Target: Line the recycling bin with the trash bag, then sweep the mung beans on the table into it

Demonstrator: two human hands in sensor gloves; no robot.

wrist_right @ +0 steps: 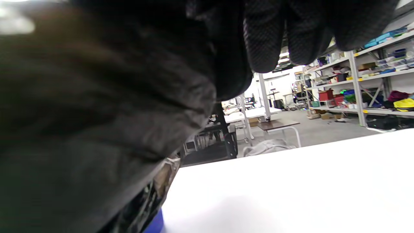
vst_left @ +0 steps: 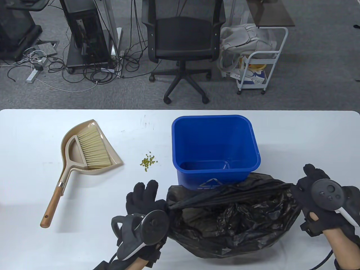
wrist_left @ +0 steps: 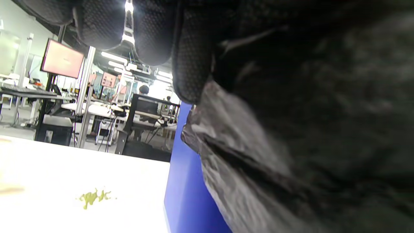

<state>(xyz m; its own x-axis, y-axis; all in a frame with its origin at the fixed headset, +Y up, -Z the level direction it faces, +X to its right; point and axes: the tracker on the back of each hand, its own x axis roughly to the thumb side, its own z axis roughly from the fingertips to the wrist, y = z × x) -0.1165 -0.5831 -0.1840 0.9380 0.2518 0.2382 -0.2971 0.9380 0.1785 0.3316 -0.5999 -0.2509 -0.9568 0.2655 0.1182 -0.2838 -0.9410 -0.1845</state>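
Bag: trash bag (vst_left: pixel 233 216) lies at the near table edge, at 6 o'clock from the bin, its mouth stretched wide between both hands; judged, it is held open this way so the rim can go over the bin's top.
Bin: recycling bin (vst_left: pixel 215 132) stands upright and unlined, its near wall touching the bag's far rim; its closeness to the person likely keeps the lining move short.
Beans: mung beans (vst_left: pixel 148 161) sit in a small cluster at 9 o'clock from the bin, apart from its wall, not yet swept.
Sweeping tools: brush (vst_left: pixel 92 149) rests inside the dustpan (vst_left: pixel 71 149) at 9 o'clock from the beans, handle pointing toward the near edge, untouched; probably parked there until lining is done.
Left hand: left hand (vst_left: pixel 146 208) pinches the bag's left rim, with the outer fingers extended toward the beans and off the plastic.
Right hand: right hand (vst_left: pixel 320 197) has fingers curled into the bag's right rim, pulling it taut; the exact finger grip is hidden by plastic.
Table: table (vst_left: pixel 33 247) bears everything.
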